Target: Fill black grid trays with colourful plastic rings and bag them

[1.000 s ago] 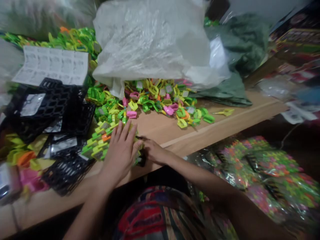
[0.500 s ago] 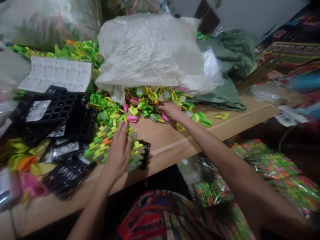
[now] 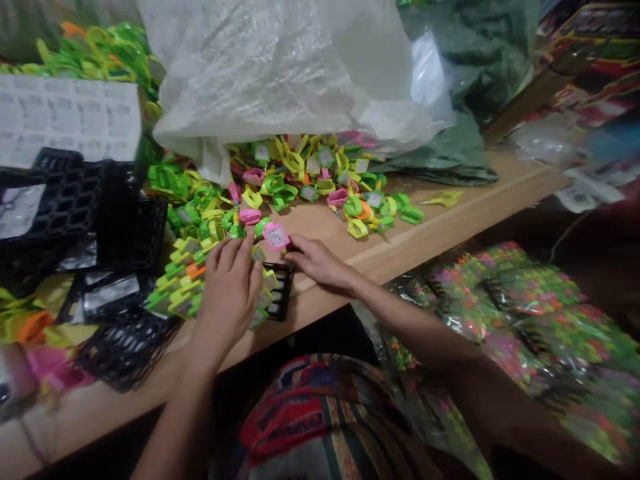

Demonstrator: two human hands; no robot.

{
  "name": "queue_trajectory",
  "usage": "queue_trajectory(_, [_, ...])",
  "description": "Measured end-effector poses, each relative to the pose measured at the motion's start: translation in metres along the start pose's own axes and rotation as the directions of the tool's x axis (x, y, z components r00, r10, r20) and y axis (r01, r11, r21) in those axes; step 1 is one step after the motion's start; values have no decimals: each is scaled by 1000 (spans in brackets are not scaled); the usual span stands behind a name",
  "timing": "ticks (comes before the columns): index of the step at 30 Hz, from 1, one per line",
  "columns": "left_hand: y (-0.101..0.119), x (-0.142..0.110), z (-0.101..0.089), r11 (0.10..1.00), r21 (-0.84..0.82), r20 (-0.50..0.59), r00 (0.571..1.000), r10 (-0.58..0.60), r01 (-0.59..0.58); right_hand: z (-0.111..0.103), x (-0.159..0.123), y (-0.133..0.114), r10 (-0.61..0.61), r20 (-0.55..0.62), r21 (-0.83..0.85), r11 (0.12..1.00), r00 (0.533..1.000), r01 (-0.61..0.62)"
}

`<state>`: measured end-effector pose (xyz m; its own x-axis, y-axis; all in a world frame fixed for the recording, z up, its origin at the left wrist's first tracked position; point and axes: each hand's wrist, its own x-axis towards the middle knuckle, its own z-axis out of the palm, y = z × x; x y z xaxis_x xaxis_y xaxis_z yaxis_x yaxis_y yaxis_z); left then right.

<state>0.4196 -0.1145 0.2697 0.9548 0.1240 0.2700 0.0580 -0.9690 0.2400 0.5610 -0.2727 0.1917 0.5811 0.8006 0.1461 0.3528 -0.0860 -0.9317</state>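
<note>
In my right hand (image 3: 317, 263) a pink toy watch (image 3: 275, 236) is pinched, its square patterned face turned up. It is above the far right side of a black slotted tray (image 3: 281, 293). Rows of yellow, green and orange toy watches (image 3: 185, 277) stand packed in that tray. Across them lies my left hand (image 3: 230, 283), fingers stretched out and pointing away from me, hiding part of the rows. Beyond the tray spreads a loose pile of toy watches (image 3: 285, 193) in green, yellow, pink and orange.
A big whitish plastic bag (image 3: 295, 73) covers the back of the pile. Stacked black trays (image 3: 75, 200) and a printed label sheet (image 3: 70, 120) are at left. A green bag (image 3: 480, 100) is at back right. Packed clear bags (image 3: 510, 300) sit below the table edge (image 3: 450, 233).
My right hand has come back from the pile toward the tray with a pink toy watch. My left hand stays on the packed watches. The view has shifted closer.
</note>
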Motion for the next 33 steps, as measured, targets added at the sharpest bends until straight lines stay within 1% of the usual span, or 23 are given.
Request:
queue_trajectory(2, [0, 1, 0, 1000, 11, -2, 1000, 2, -2, 21, -3, 5, 59, 12, 85, 995, 998, -60])
queue_trajectory(3, [0, 1, 0, 1000, 9, 0, 1000, 1, -1, 28, -3, 8, 89, 8, 103, 991, 996, -89])
queue_trajectory(5, [0, 0, 0, 1000, -12, 1, 1000, -9, 9, 35, -2, 14, 124, -7, 105, 987, 992, -122])
queue_trajectory(9, [-1, -1, 0, 997, -80, 18, 1000, -20, 21, 35, -1, 21, 99, 8, 75, 992, 995, -99])
queue_trajectory(13, [-1, -1, 2, 993, -101, 50, 998, -50, 55, 34, -8, 21, 150, 5, 98, 984, 989, -150])
queue_trajectory(15, [-1, -1, 2, 993, -99, 56, 996, -66, 72, 35, -13, 20, 149, 19, 79, 986, 989, -150])
queue_trajectory(17, [0, 0, 2, 992, -96, 58, 996, -73, 78, 36, -19, 19, 106, 36, 9, 994, 994, -107])
queue_trajectory(20, [2, 0, 0, 991, -100, 66, 994, -81, 88, 40, -24, 20, -10, 25, -117, 993, 1000, 13])
queue_trajectory(22, [3, 2, -3, 990, -105, 97, 992, -84, 94, 45, -24, 20, -108, 17, -159, 981, 994, 109])
queue_trajectory(24, [5, 5, -6, 990, -96, 142, 986, -89, 103, 50, -22, 20, -176, 37, -159, 971, 984, 180])
queue_trajectory(26, [7, 8, -7, 992, -62, 170, 981, -95, 107, 51, -19, 19, -201, 80, -152, 966, 976, 211])
queue_trajectory(28, [10, 10, -6, 996, -7, 159, 984, -86, 88, 48, -17, 15, -197, 107, -155, 965, 974, 212])
queue_trajectory(30, [12, 9, -5, 998, 42, 126, 990, -60, 55, 39, -14, 10, -185, 130, -140, 969, 974, 203])
queue_trajectory(33, [13, 5, -3, 998, 59, 86, 996, -11, 6, 21, -2, 0, -157, 242, -74, 981, 958, 179])
